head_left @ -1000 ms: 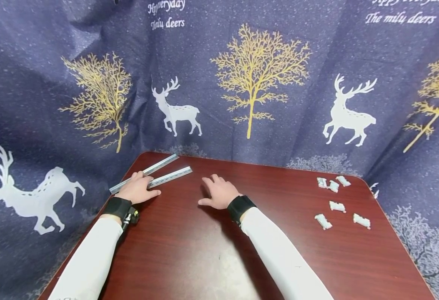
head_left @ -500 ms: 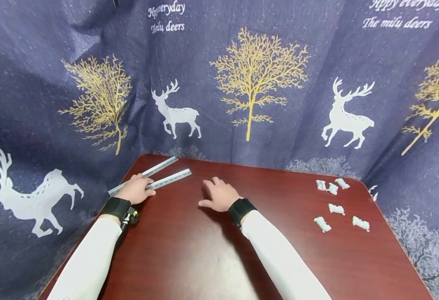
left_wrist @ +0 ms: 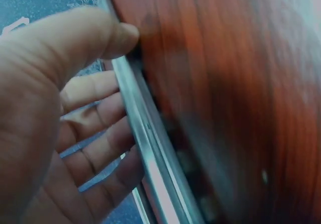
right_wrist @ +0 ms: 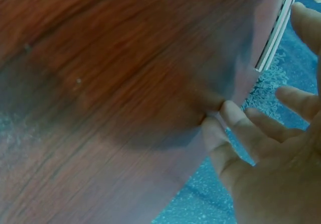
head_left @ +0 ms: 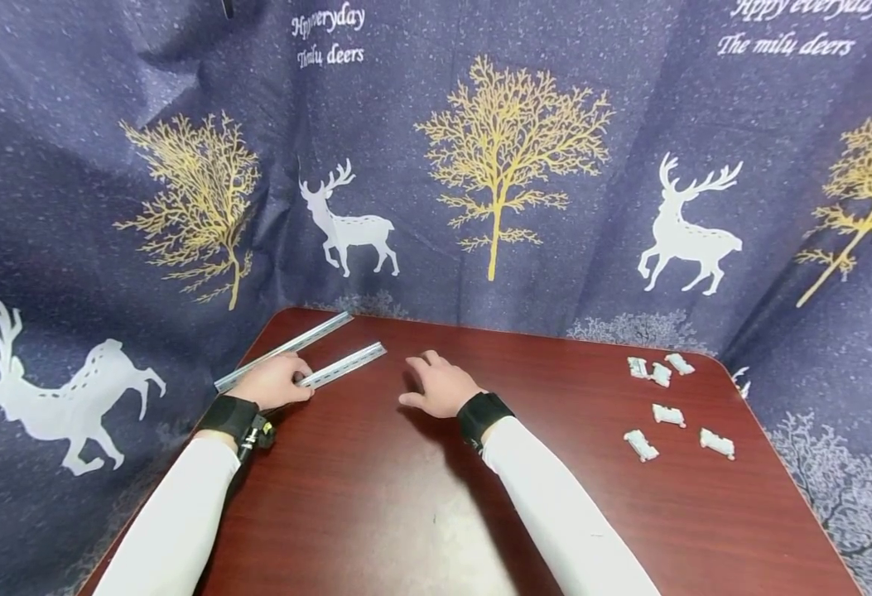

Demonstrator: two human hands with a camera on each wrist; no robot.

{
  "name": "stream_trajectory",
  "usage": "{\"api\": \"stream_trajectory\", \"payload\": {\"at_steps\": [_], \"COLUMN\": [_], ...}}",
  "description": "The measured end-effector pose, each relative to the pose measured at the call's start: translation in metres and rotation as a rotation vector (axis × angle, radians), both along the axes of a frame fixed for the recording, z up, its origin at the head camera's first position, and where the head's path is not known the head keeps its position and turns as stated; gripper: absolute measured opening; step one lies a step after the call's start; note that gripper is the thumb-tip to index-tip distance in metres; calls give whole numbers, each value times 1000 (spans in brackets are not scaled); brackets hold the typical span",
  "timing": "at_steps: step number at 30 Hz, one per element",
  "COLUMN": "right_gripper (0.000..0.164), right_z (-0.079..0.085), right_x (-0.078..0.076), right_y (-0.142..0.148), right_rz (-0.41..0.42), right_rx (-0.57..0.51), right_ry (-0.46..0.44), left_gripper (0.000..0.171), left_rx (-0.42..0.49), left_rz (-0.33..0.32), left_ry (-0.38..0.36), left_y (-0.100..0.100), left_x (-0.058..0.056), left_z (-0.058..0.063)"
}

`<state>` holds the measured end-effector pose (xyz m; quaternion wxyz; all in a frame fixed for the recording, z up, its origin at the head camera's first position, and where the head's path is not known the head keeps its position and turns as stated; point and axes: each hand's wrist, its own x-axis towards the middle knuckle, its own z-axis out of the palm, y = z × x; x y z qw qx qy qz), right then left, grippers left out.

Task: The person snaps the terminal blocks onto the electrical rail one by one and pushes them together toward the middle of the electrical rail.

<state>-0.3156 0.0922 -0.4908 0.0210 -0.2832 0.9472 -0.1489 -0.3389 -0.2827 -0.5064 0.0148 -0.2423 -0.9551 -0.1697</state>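
Note:
My left hand (head_left: 270, 382) grips the near end of a slotted metal DIN rail (head_left: 346, 365) at the table's left side. In the left wrist view the thumb lies on one side of this DIN rail (left_wrist: 150, 142) and the fingers on the other. A second, similar rail (head_left: 310, 335) lies farther left, along the table edge, partly behind the hand. My right hand (head_left: 443, 387) holds nothing. It is low over the middle of the table, its fingers spread and slightly bent, the fingertips right at the surface in the right wrist view.
Several small pale plastic pieces (head_left: 668, 415) lie scattered at the table's right side. The dark red wooden table (head_left: 376, 480) has rounded far corners. A blue curtain (head_left: 555, 165) with deer and trees hangs close behind and to the left.
My left hand, earlier spread flat over both rails, has drawn its fingers in around the nearer rail, which has shifted slightly right and toward me. The right hand stays nearly still.

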Motion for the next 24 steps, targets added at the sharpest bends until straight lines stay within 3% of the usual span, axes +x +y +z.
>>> {"api": "stream_trajectory", "payload": {"at_steps": [6,19,23,24], "right_gripper": [85,90,85,85], "right_z": [-2,-4,-5,-16], "right_x": [-1,-4,-5,-11], "right_y": [2,4,5,9], "right_rz": [-7,-6,13,29], "right_rx": [-2,-2,-18,-30], "right_ry": [4,19,28,50], "left_gripper": [11,13,13,13], "left_rx": [1,-1,2,6], "left_rz": [-39,-149,-178,-188], "left_ry": [-40,-13,-2,2], "left_y": [16,53,64,67], "left_x": [6,12,14,15], "left_z": [5,8,11,11]}}
